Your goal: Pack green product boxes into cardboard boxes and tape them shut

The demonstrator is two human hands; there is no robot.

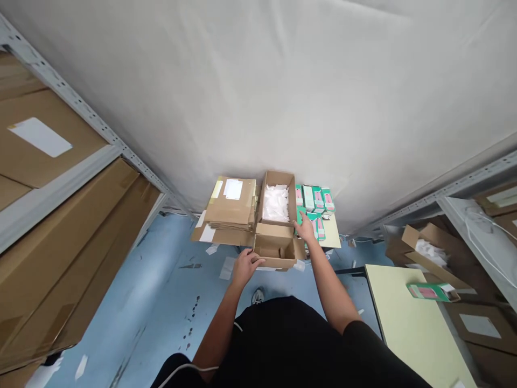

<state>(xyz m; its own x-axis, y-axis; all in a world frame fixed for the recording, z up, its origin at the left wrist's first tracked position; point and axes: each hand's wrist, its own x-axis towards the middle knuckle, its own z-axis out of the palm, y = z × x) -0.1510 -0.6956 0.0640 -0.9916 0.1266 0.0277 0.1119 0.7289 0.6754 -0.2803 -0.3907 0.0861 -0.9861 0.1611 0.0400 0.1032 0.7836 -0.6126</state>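
Left hand point(244, 266) grips the open carton point(278, 263); right hand point(305, 229), beside green boxes point(318, 199), has an indiscernible hold.

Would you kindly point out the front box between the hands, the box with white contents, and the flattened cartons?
Front box point(274, 241): head view, on its inner back wall.
Box with white contents point(280, 178): head view, on its inner far wall.
Flattened cartons point(228, 209): head view, on the top carton's face.

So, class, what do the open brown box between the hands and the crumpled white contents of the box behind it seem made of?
Open brown box: likely cardboard, matte, judging by stiff walls and flaps. Crumpled white contents: perhaps thin plastic or paper, from the wrinkles; the finish is unclear.
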